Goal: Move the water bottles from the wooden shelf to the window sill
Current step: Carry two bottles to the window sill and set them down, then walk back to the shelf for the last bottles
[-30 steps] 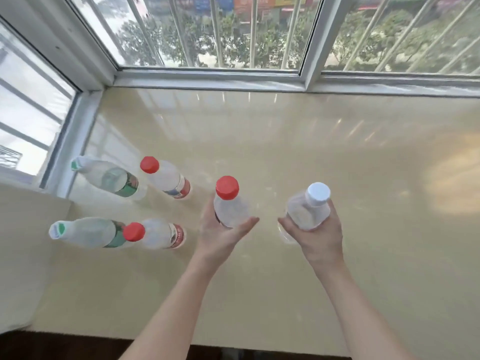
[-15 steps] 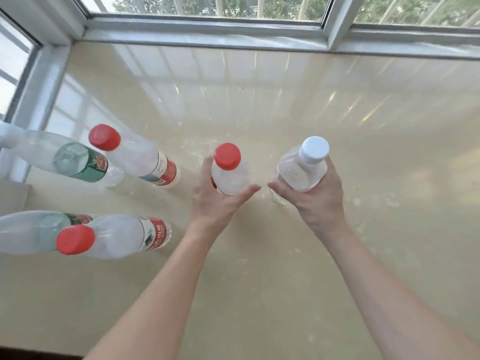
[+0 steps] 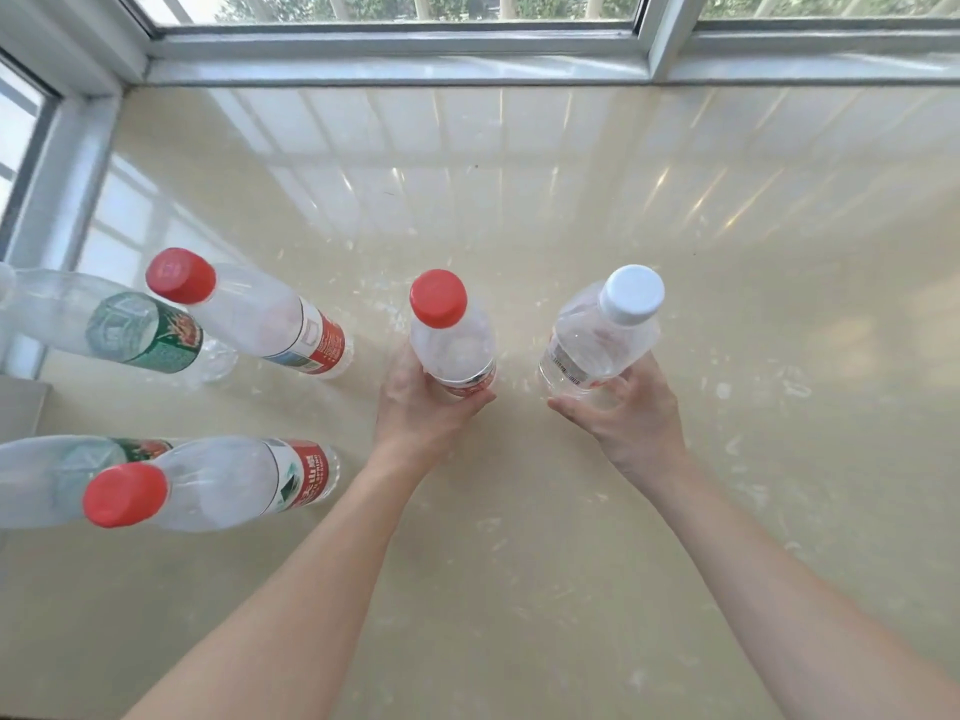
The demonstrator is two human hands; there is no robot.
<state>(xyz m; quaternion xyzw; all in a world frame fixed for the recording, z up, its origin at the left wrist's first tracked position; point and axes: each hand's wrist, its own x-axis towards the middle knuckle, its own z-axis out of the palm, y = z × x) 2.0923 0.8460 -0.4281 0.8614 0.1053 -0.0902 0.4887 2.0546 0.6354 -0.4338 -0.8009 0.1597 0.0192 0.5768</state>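
Note:
My left hand [image 3: 421, 407] grips the lower body of a clear water bottle with a red cap [image 3: 449, 330], held upright low over the beige window sill [image 3: 571, 210]. My right hand [image 3: 628, 413] holds the base of a clear bottle with a white cap [image 3: 605, 330], tilted slightly right. Whether either bottle touches the sill I cannot tell. Several more bottles stand at the left: two red-capped bottles [image 3: 260, 317] [image 3: 218, 483] and two green-labelled bottles [image 3: 109, 324] [image 3: 52, 478].
An aluminium window frame [image 3: 395, 49] runs along the far edge of the sill and a side frame [image 3: 62, 200] closes the left end. The glossy sill stretches right of my hands. The wooden shelf is out of view.
The camera has come lower and closer to the sill. Both hands have slid down to the bottles' lower parts, and the bottles sit lower toward the sill.

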